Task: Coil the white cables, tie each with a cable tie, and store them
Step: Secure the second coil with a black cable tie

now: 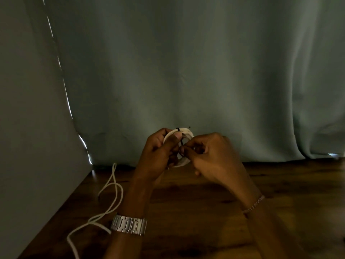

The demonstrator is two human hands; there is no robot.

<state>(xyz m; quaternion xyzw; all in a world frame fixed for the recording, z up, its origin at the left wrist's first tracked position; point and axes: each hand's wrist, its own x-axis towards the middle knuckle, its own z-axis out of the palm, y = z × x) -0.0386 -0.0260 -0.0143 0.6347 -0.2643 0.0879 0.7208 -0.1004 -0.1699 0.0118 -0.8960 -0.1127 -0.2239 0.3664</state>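
Head view: a dim scene is shown, with a grey-green curtain (186,71) hanging behind a dark wooden tabletop (280,202). Two hands are raised together above the tabletop, near the middle of the frame. A coiled white cable (183,134) is held upright between them. The coil is gripped by the left hand (158,156), whose thumb is pressed across its upper left side. A thin black cable tie (178,129) is seen wrapped over the top of the coil. Its loose end is apparently pinched by the fingertips of the right hand (211,157) at the coil's centre, though the dark makes this hard to confirm. A metal watch (128,224) is worn on the left wrist and a fine bracelet (253,204) on the right. A second white cable (112,195) lies loose and uncoiled on the tabletop to the left, well apart from the coil.

The tying step is judged to be in hand. Next, the tie would likely need to be pulled snug while the coil is kept steady, and the bundle then stored; no storage place is visible.
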